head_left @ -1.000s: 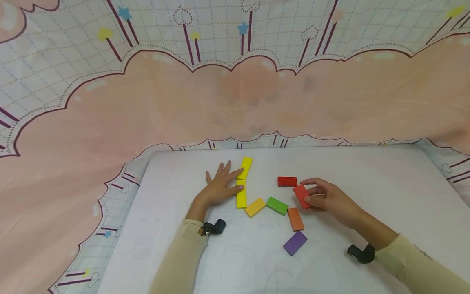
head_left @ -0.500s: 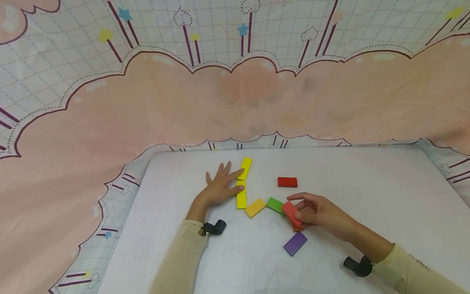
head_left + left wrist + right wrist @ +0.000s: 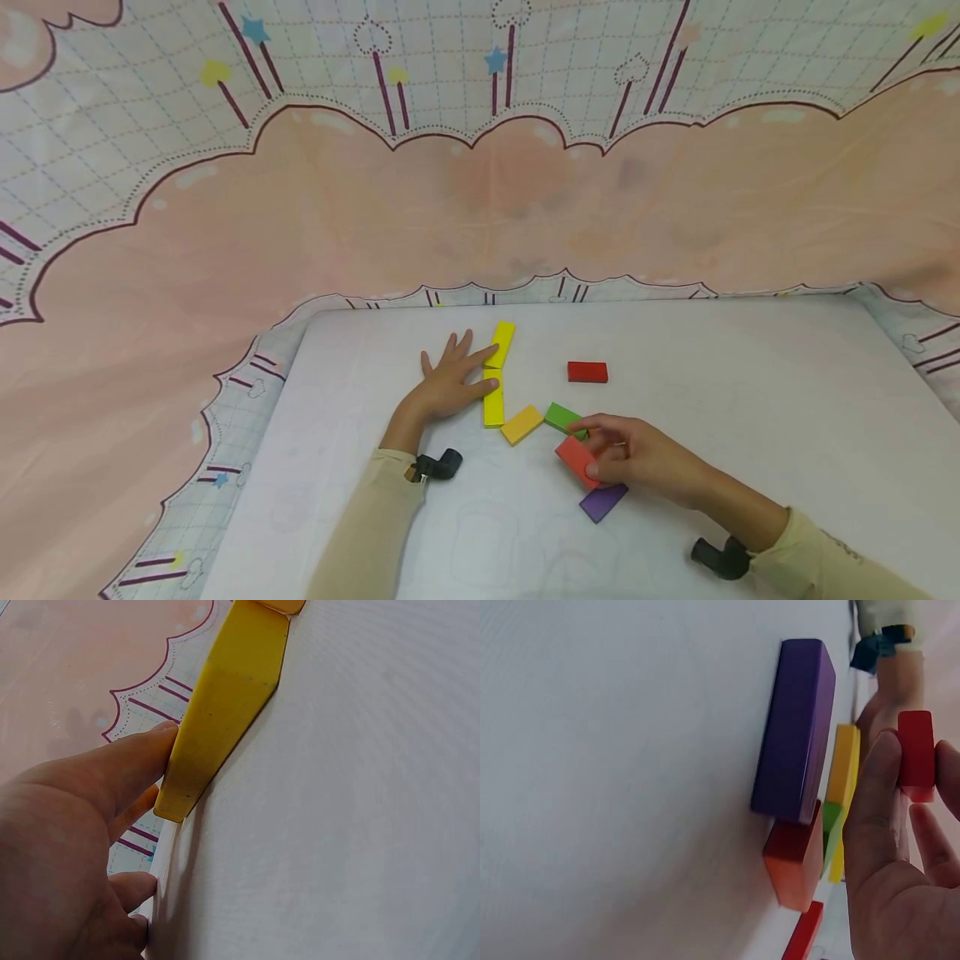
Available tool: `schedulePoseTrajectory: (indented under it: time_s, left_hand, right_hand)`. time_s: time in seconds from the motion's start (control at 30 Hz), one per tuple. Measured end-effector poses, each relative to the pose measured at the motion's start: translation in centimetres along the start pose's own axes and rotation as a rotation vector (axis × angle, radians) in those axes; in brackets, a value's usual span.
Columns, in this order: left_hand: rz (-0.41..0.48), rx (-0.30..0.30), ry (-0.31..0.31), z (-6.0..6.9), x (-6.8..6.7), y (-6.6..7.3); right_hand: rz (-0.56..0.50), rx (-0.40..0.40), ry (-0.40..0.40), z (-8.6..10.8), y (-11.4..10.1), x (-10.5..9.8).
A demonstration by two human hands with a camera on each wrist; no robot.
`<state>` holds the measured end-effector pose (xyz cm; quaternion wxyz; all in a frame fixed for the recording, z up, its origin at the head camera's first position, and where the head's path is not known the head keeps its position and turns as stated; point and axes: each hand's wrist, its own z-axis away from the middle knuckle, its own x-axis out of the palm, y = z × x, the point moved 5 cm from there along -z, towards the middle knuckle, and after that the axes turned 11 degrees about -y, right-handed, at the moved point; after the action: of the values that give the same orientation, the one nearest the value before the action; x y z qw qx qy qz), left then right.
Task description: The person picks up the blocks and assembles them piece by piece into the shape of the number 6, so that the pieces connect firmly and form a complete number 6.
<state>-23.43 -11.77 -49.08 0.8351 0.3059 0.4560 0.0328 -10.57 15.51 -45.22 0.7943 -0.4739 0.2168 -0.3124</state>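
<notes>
Between thumb and fingers my right hand pinches a red block, raised above the table. In the head view it partly covers a purple block. The right wrist view shows an orange block touching the purple one's end; from the head it is mostly hidden. My left hand rests with spread fingers, its thumb on one yellow block and a finger on another yellow block. From there an amber block and a green block continue the bent row.
A second red block lies apart behind the row. All of them lie on a white tabletop. Behind it hangs a peach cloth with a cloud pattern. Each wrist wears a small black camera.
My right hand has carried the red block left and toward the front, past the orange block to over the purple block's edge. My left hand has stayed in place.
</notes>
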Motion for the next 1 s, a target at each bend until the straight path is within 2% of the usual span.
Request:
schedulePoseTrajectory:
  time_s: [0.2, 0.37, 0.63, 0.83, 1.0]
  left_hand:
    - [0.003, -0.003, 0.001, 0.0, 0.0, 0.1]
    - [-0.007, 0.001, 0.003, -0.1, 0.1, 0.0]
    - [-0.002, 0.000, 0.004, -0.1, 0.1, -0.1]
    - [-0.008, -0.012, 0.002, -0.1, 0.1, 0.0]
    - [-0.014, -0.009, 0.002, -0.1, 0.1, 0.0]
  right_hand:
    - [0.000, -0.048, -0.050, -0.2, -0.3, 0.9]
    - [0.010, -0.040, -0.065, -0.2, -0.4, 1.6]
    - [0.167, -0.071, -0.073, -0.1, -0.9, 2.3]
    - [0.149, -0.065, -0.097, -0.2, -1.0, 2.8]
    - [0.192, -0.075, -0.094, -0.6, -1.4, 3.2]
